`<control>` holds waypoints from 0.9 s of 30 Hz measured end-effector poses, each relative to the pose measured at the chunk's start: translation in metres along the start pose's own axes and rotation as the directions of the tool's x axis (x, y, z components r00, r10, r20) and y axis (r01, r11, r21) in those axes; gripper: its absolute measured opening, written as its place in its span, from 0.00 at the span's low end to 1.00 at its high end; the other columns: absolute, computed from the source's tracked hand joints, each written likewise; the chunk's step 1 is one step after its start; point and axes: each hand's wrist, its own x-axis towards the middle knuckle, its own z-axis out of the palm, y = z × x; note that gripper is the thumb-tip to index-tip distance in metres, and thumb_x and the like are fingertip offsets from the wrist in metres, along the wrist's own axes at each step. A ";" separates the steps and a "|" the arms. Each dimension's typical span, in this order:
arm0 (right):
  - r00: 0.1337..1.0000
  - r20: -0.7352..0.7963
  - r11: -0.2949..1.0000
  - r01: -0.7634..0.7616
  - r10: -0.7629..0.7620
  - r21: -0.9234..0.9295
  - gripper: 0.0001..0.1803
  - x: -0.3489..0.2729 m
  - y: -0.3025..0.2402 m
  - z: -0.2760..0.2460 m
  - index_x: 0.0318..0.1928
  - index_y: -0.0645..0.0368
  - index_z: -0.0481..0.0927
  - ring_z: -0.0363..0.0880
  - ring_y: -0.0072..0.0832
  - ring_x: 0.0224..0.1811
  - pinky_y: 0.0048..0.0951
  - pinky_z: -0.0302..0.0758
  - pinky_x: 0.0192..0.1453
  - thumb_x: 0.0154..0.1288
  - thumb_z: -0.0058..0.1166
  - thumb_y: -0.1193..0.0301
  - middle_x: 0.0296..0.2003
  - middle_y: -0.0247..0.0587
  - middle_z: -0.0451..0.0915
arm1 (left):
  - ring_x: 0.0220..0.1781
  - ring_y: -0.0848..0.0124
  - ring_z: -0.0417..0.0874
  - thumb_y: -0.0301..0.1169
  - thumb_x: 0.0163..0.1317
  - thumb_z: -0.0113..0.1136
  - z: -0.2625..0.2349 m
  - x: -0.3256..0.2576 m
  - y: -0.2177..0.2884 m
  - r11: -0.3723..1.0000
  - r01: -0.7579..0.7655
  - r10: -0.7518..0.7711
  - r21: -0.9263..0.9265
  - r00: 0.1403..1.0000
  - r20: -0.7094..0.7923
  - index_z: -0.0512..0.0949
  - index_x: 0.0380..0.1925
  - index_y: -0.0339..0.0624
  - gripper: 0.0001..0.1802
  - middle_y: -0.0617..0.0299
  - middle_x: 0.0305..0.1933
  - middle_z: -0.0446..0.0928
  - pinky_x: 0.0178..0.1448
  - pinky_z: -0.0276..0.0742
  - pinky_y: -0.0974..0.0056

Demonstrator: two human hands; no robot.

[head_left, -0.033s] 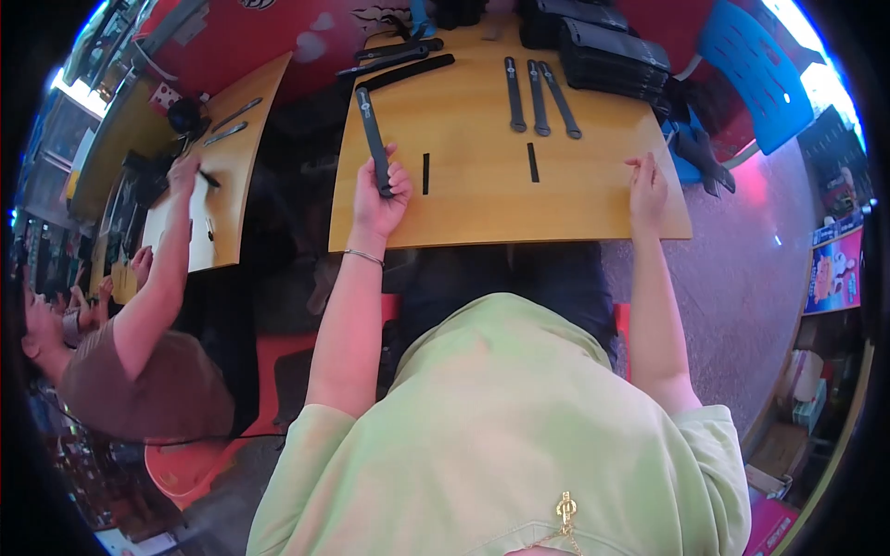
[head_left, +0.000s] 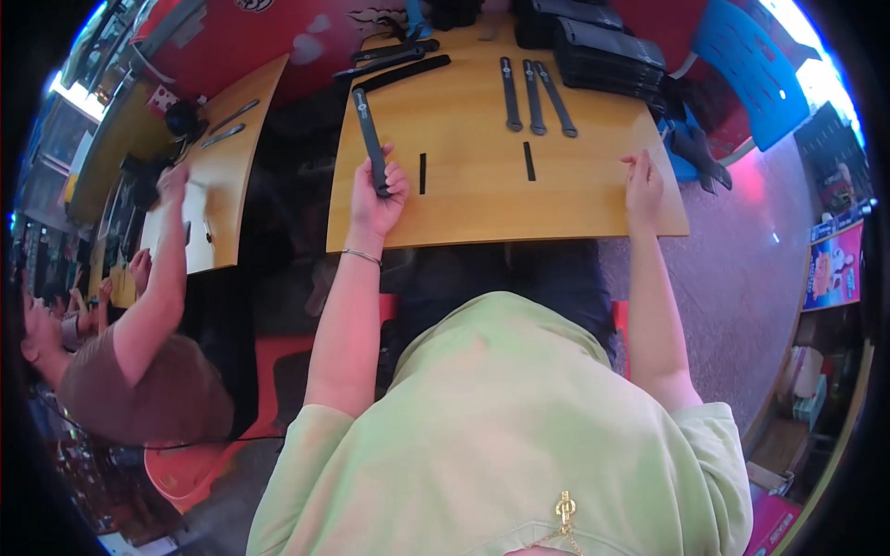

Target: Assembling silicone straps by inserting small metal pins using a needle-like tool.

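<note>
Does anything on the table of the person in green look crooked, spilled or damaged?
Slightly: among the three dark straps lying side by side, the rightmost strap slants away from its nearly parallel neighbours. I see no spill or damage.

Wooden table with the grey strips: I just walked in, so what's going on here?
The person's left hand holds a long dark grey strip by its near end. The right hand, at the right side of the table, holds nothing that shows. Three similar strips lie farther back on it, and two short black strips lie between the hands. On the left, another person is at a separate table.
</note>
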 end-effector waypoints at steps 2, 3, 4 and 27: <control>0.998 -0.009 0.998 0.070 -0.069 0.008 0.24 0.002 0.005 0.006 0.31 0.60 0.80 0.72 0.23 0.28 0.26 0.67 0.35 0.71 0.40 0.53 0.21 0.35 0.74 | 0.24 0.75 0.63 0.35 0.68 0.40 -0.001 0.000 0.002 1.000 0.003 -0.003 -0.012 1.000 0.023 0.67 0.51 0.38 0.16 0.65 0.24 0.59 0.26 0.64 0.74; 0.997 -0.018 0.997 0.075 -0.075 0.005 0.24 0.002 0.007 0.005 0.31 0.60 0.80 0.72 0.23 0.28 0.26 0.67 0.35 0.71 0.40 0.53 0.21 0.35 0.74 | 0.24 0.76 0.63 0.35 0.68 0.40 -0.001 -0.001 0.003 1.000 -0.010 0.010 -0.006 1.000 0.006 0.67 0.51 0.37 0.16 0.65 0.24 0.59 0.26 0.64 0.74; 0.996 -0.022 0.996 0.083 -0.084 -0.025 0.24 0.002 0.008 0.005 0.31 0.60 0.80 0.74 0.25 0.29 0.28 0.68 0.36 0.71 0.41 0.53 0.22 0.37 0.76 | 0.24 0.76 0.63 0.35 0.68 0.40 -0.002 0.000 0.002 1.000 -0.023 0.023 0.000 1.000 -0.012 0.66 0.50 0.37 0.16 0.65 0.24 0.59 0.26 0.64 0.74; 0.976 -0.046 0.968 0.203 -0.212 -0.148 0.22 -0.009 -0.018 0.010 0.29 0.59 0.80 0.77 0.38 0.29 0.33 0.70 0.35 0.70 0.42 0.56 0.24 0.47 0.78 | 0.25 0.75 0.62 0.33 0.67 0.41 -0.004 0.004 0.005 1.000 0.011 -0.011 -0.012 1.000 0.017 0.66 0.53 0.34 0.18 0.65 0.25 0.57 0.27 0.63 0.73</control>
